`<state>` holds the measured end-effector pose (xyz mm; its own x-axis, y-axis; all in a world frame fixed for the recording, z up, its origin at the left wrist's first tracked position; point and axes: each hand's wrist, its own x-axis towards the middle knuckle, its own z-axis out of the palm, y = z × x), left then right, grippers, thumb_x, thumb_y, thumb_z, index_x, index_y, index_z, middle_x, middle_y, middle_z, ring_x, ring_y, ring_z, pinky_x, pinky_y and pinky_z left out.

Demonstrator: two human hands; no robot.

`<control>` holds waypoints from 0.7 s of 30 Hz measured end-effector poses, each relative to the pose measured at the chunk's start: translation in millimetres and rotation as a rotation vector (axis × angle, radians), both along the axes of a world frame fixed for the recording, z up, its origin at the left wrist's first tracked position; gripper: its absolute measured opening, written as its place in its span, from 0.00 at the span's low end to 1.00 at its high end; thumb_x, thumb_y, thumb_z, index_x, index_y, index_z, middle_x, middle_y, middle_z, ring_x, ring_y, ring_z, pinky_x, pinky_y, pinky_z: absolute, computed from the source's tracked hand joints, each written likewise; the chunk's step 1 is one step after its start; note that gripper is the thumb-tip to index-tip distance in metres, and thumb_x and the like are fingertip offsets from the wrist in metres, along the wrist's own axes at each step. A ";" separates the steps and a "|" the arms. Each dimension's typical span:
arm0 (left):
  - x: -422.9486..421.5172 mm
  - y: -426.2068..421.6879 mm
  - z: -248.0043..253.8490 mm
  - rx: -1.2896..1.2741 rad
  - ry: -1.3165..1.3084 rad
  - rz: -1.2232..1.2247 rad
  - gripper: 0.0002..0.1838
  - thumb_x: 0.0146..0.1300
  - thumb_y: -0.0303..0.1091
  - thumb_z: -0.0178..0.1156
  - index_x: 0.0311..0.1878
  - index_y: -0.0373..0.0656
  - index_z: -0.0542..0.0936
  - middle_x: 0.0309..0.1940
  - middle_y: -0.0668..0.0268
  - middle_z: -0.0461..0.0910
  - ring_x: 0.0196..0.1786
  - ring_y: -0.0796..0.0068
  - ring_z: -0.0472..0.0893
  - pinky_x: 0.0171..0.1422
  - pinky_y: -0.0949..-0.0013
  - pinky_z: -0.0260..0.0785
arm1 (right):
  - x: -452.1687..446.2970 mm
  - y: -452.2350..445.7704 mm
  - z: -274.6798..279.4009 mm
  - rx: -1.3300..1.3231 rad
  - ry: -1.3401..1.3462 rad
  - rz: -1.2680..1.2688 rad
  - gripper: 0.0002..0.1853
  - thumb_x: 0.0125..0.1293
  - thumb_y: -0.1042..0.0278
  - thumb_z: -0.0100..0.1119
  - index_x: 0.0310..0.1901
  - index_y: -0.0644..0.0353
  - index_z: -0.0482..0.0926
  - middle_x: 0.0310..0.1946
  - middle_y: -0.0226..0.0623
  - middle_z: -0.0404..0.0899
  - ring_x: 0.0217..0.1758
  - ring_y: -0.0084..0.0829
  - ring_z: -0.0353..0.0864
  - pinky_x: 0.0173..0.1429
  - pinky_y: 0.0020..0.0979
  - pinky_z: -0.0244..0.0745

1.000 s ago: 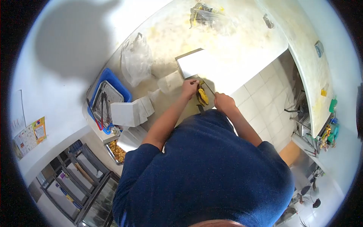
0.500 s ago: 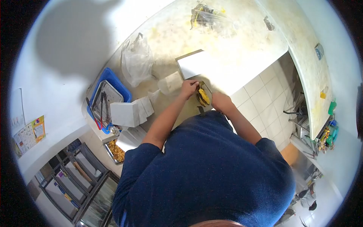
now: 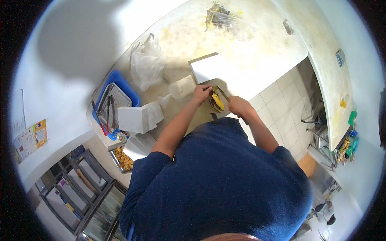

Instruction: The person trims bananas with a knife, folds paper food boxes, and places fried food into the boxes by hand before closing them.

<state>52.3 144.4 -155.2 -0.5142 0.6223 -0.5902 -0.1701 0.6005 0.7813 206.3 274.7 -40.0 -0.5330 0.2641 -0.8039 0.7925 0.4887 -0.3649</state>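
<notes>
My left hand [image 3: 202, 94] is closed on the upper end of a dark-skinned banana [image 3: 218, 103], whose yellow flesh shows where the skin is opened. To its right, my right hand [image 3: 240, 107] grips a knife [image 3: 222, 93]. The blade points up and left, its tip close to the top of the banana and my left fingers; whether it touches the fruit I cannot tell. A dark strip [image 3: 214, 117], perhaps peel, lies at the table edge against my shirt.
Beyond my hands lies a white box [image 3: 205, 67]. Clear plastic bags [image 3: 146, 64] and white cartons [image 3: 132, 120] are at left, beside a blue tub [image 3: 135, 98] with a tray and tongs. A pan of brown food pieces [image 3: 123, 158] sits lower left. Dark peels in plastic [image 3: 220, 18] lie at the far end.
My right hand has shifted slightly right and turned, bringing the knife blade into clear view near the banana's top. My left hand stays in nearly the same place.
</notes>
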 end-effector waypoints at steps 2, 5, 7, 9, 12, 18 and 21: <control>-2.3 -4.0 -2.2 -0.011 0.030 -0.026 0.15 0.64 0.35 0.64 0.50 0.36 0.84 0.41 0.59 0.86 0.42 0.73 0.82 0.47 0.70 0.75 | -3.4 10.0 25.5 -0.082 -0.006 -0.058 0.15 0.67 0.69 0.40 0.43 0.70 0.76 0.26 0.49 0.81 0.22 0.40 0.83 0.29 0.40 0.79; -7.7 -12.1 -27.3 0.042 -0.028 0.001 0.15 0.65 0.34 0.63 0.51 0.37 0.84 0.42 0.61 0.86 0.43 0.72 0.82 0.48 0.69 0.74 | 8.6 19.7 19.5 -0.151 0.056 -0.120 0.15 0.69 0.66 0.41 0.42 0.69 0.75 0.22 0.45 0.77 0.19 0.37 0.80 0.25 0.39 0.78; -9.4 -15.2 -25.3 0.059 -0.106 0.003 0.14 0.66 0.34 0.62 0.50 0.37 0.84 0.43 0.62 0.86 0.44 0.72 0.82 0.51 0.69 0.73 | 14.4 23.7 11.8 -0.139 0.071 -0.135 0.15 0.70 0.63 0.43 0.41 0.68 0.74 0.19 0.42 0.74 0.17 0.34 0.77 0.22 0.36 0.75; -12.7 -16.2 -18.8 0.035 -0.147 -0.012 0.14 0.67 0.35 0.60 0.49 0.37 0.84 0.43 0.63 0.85 0.46 0.72 0.81 0.54 0.68 0.72 | 21.5 25.7 1.9 -0.168 0.092 -0.150 0.15 0.70 0.62 0.43 0.40 0.68 0.73 0.18 0.41 0.73 0.16 0.34 0.77 0.21 0.36 0.74; -16.2 -13.1 4.4 -0.027 -0.126 -0.099 0.15 0.68 0.38 0.59 0.49 0.37 0.83 0.44 0.62 0.85 0.50 0.72 0.80 0.58 0.66 0.71 | 27.0 25.0 -3.9 -0.187 0.127 -0.157 0.16 0.71 0.61 0.45 0.40 0.68 0.73 0.18 0.40 0.73 0.16 0.32 0.77 0.21 0.35 0.74; -19.3 -22.9 9.4 0.170 -0.069 -0.281 0.22 0.61 0.40 0.65 0.56 0.40 0.79 0.49 0.60 0.82 0.54 0.67 0.79 0.62 0.65 0.70 | 26.5 16.7 -7.8 -0.177 0.189 -0.195 0.16 0.71 0.59 0.46 0.40 0.68 0.74 0.18 0.40 0.74 0.16 0.32 0.77 0.21 0.35 0.74; -20.5 -29.5 12.0 0.218 0.099 -0.435 0.26 0.55 0.37 0.69 0.57 0.40 0.78 0.50 0.59 0.81 0.54 0.66 0.79 0.63 0.64 0.70 | 24.8 11.4 -11.8 -0.128 0.169 -0.194 0.16 0.72 0.59 0.47 0.41 0.67 0.74 0.19 0.40 0.75 0.16 0.32 0.77 0.22 0.35 0.74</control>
<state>31.7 114.9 -143.3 -0.2264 0.8953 -0.3836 0.1419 0.4200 0.8964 231.1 286.2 -51.8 -0.6120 0.2758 -0.7412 0.7891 0.2753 -0.5491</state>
